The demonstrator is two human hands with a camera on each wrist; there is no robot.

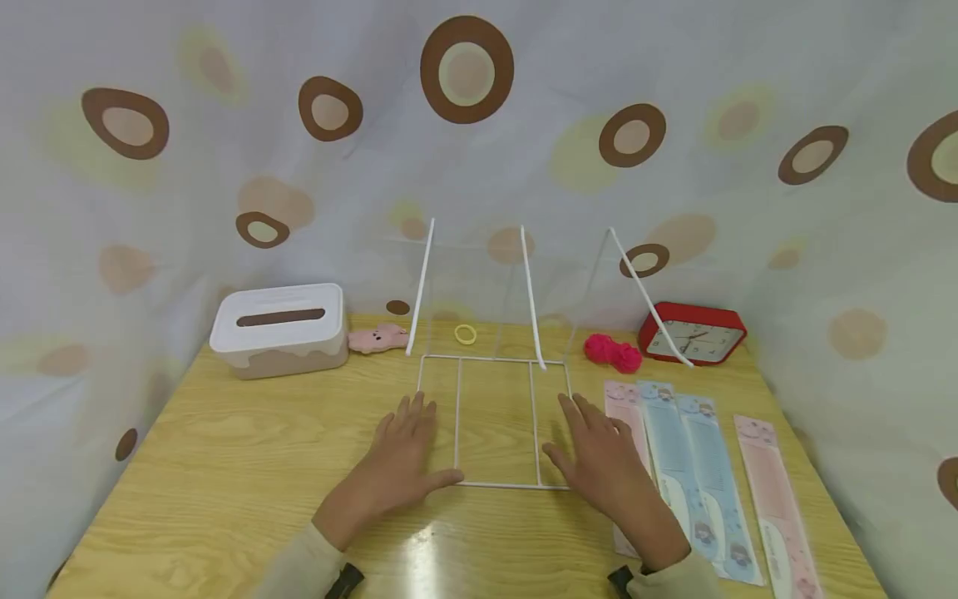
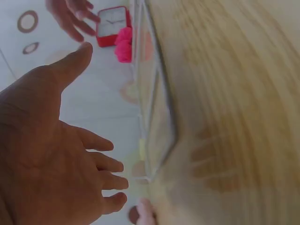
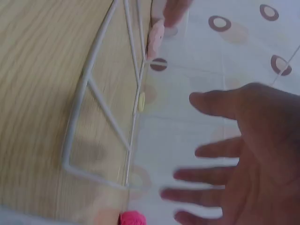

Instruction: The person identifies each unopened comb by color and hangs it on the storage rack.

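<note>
A white wire rack (image 1: 501, 485) stands on the wooden table, with three slanting arms rising at its back. My left hand (image 1: 400, 453) hovers at the rack's left side, fingers spread and palm facing in, its thumb right by the front left corner. On the opposite side, my right hand (image 1: 606, 453) is spread likewise, fingertips close to the right edge. Both wrist views show bare palms, with nothing held. In the left wrist view the rack's frame (image 2: 164, 79) lies beyond the fingers; the right wrist view has its corner (image 3: 70, 126) low over the wood.
Packaged combs, two blue (image 1: 669, 449) and two pink (image 1: 771, 474), lie at the right. Along the back are a white tissue box (image 1: 292, 353), a pink plush (image 1: 374, 339), a yellow ring (image 1: 466, 334), a bright pink bow-like item (image 1: 614, 353) and a red clock (image 1: 696, 333). Patterned cloth hangs behind.
</note>
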